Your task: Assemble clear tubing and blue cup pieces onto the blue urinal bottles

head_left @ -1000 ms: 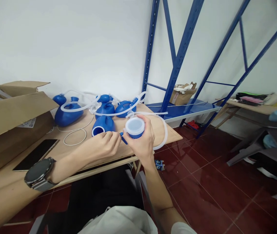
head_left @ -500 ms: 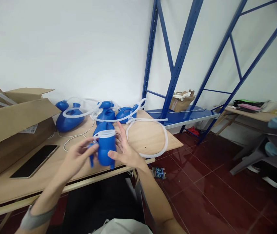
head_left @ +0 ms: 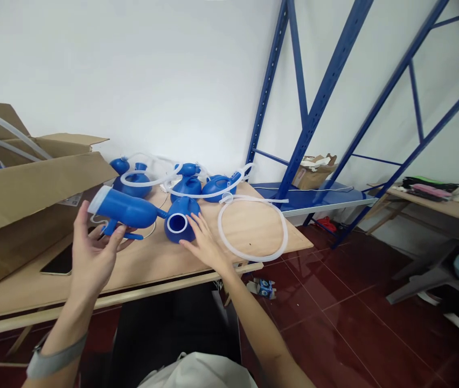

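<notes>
My left hand holds a blue plastic bottle with a white cap end, lifted above the wooden table and tipped sideways toward the cardboard box. My right hand reaches out with fingers spread and rests against another blue bottle lying on the table, its round white-rimmed mouth facing me. A loop of clear tube lies on the table just right of that hand.
Several more blue bottles with clear tubes sit at the table's back. An open cardboard box stands at the left, a dark phone beside it. A blue metal rack rises at the right above red floor tiles.
The bottle held between both hands has passed to my left hand and swung left toward the box. My right hand let go and reached forward to the bottle on the table.
</notes>
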Motion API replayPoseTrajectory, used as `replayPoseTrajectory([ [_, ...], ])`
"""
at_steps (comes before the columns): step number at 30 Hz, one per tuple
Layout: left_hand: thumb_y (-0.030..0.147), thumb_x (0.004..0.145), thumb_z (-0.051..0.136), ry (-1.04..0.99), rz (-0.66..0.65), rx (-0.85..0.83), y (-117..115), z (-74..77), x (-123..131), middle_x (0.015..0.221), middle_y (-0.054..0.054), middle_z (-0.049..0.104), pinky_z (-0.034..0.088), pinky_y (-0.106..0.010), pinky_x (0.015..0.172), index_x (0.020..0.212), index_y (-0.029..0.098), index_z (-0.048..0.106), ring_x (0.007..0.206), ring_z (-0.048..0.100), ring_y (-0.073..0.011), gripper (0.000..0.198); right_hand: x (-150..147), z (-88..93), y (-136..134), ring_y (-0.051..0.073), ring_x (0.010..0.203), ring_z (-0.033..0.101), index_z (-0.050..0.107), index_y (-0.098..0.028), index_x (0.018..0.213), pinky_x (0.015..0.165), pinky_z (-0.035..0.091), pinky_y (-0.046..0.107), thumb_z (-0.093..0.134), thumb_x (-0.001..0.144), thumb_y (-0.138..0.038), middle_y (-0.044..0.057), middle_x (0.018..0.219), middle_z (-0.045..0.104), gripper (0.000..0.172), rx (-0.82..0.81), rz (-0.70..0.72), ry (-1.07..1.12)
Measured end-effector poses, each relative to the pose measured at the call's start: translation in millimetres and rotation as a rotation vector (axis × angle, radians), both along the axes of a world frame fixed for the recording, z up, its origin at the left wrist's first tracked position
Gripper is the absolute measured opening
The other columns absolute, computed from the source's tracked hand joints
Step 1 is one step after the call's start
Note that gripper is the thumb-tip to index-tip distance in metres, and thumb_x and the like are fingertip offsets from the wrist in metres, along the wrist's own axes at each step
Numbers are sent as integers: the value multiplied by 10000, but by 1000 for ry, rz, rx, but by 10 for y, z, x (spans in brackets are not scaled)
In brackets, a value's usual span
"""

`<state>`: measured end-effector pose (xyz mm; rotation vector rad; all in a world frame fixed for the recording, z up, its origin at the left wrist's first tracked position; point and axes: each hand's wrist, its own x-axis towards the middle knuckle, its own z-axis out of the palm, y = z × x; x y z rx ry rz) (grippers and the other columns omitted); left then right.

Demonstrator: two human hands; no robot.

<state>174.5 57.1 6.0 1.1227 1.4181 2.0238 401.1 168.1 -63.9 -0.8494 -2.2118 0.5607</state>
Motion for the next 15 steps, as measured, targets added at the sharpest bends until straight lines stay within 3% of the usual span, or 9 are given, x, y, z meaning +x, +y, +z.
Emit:
replayPoseTrajectory([
  [2,329,759,910,-22,4,-24,30,-79,10,1186,-37,625,696,-343,741,1551,375,343,845,748,-161,975,-115,-37,-88,338,1668,71,159,-210,1721,1337,193,585,654,1004,-485,169,1771,203,913,22,46,-51],
  [5,251,732,921,-82,66,12,28,-177,-53,1240,-7,581,700,-351,751,1422,379,383,879,730,-140,883,-241,-18,-142,333,1669,40,62,-165,1726,1339,219,535,739,917,-579,169,1788,89,1134,-6,242,-140],
  [6,225,718,925,-96,101,33,19,-204,-96,1252,12,563,698,-331,757,1372,385,390,900,715,-122,860,-241,8,-98,318,1669,69,94,-194,1727,1333,247,510,753,895,-603,145,1790,105,1138,-21,299,-148],
  [8,188,702,922,-91,154,79,-2,-241,-198,1277,48,541,692,-309,781,1280,396,395,949,690,-99,809,-148,82,106,281,1652,204,292,-263,1692,1314,302,464,746,901,-591,101,1764,263,969,-22,303,-100],
  [11,143,653,926,-46,166,135,-20,-243,-333,1381,77,512,703,-366,797,1168,391,394,1105,665,-145,780,193,225,603,249,1477,518,655,-213,1427,1250,394,445,648,991,-378,133,1535,601,467,40,-5,55],
  [13,154,640,925,-52,130,137,-25,-218,-374,1409,80,508,706,-366,766,1135,385,387,1179,649,-178,767,458,322,932,215,1260,658,693,-166,1318,1159,480,432,579,964,-196,136,1343,716,373,114,-297,73],
  [15,188,640,923,-95,81,118,-38,-186,-368,1391,78,530,693,-295,722,1129,382,402,1162,657,-170,740,662,400,1169,179,1152,677,682,-143,1254,1089,516,393,576,920,-141,103,1239,752,350,210,-421,67],
])
